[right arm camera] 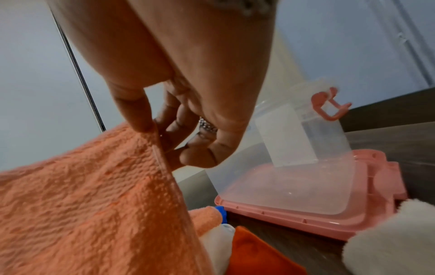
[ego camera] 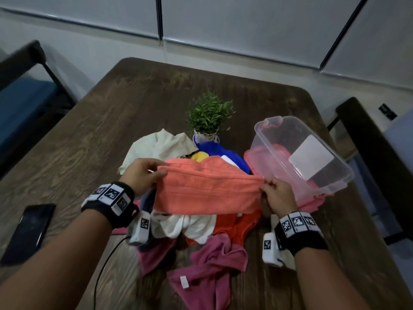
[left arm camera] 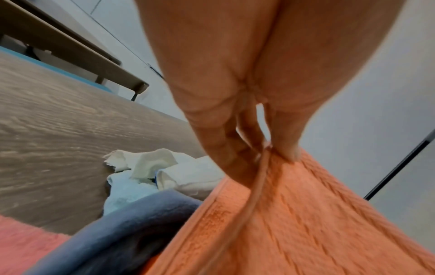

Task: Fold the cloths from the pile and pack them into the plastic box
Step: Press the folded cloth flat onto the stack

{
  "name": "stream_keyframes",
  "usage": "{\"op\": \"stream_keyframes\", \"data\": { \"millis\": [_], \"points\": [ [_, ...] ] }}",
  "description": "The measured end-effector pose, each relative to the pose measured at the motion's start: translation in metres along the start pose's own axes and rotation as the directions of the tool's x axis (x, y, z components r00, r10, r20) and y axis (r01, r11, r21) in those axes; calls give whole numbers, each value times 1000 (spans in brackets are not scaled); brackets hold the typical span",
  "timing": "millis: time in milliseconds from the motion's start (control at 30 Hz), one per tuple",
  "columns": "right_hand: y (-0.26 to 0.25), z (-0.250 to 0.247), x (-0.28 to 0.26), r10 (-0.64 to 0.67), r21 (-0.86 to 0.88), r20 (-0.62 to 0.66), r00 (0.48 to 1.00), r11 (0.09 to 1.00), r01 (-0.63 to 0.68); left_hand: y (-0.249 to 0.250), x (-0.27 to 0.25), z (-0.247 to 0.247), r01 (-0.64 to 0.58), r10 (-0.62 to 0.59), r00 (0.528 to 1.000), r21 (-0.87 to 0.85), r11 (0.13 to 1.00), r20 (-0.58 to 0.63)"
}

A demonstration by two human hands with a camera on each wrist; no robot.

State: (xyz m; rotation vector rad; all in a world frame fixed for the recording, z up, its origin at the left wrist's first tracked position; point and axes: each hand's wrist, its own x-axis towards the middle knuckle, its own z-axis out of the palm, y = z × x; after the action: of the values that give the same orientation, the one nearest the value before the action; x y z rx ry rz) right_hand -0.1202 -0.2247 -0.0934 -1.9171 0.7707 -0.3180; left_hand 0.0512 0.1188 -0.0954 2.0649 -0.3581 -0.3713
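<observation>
Two hands, one cloth in work. Item: coral terry cloth, centre of the head view, held up off the pile and stretched sideways. Left hand pinches its left end, thumb over the top hem; the left wrist view shows thumb and fingers closed on the hem. Right hand pinches the right end, thumb against forefinger on the edge, a ring visible in the right wrist view. The cloth looks doubled lengthwise, two hem lines running across it.

Item: pile on the surface, centre to lower centre of the frame: cream, white, blue, yellow, orange, grey and magenta cloths, all loose and crumpled.

Item: plastic box, right of centre, clear, tilted, resting on its pink lid, just beside the right hand. No cloth can be seen inside it.

Also present: potted plant behind the pile; phone at lower left.

Step in hand, by judgement: first folds of the coral cloth, task near its start. Next move calls for bringing the two ends together into a compact packet, then carrying it right into the box, whose tilt may need steadying.
</observation>
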Motion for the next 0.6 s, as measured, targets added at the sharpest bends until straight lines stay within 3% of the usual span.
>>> {"op": "stream_keyframes", "data": {
  "millis": [133,233,333,400,533,600],
  "points": [
    [-7,16,27,-14,-71,-19,1000,997,13,5,24,10,37,-25,981,55,998,-191],
    [-9,27,45,49,-125,-61,997,991,-57,11,33,19,126,-69,950,170,977,-305],
    [-10,39,46,81,-181,-61,995,979,-91,12,40,30,165,-105,968,258,952,-229],
    [-15,48,38,26,-224,15,1000,974,-22,14,40,35,192,-136,972,317,929,-189],
    [-28,64,22,-77,-284,190,979,950,130,16,40,38,203,-175,964,125,971,-201],
    [-36,72,15,-147,-267,223,964,942,205,20,37,36,124,-115,959,20,992,-257]
  ]
}}
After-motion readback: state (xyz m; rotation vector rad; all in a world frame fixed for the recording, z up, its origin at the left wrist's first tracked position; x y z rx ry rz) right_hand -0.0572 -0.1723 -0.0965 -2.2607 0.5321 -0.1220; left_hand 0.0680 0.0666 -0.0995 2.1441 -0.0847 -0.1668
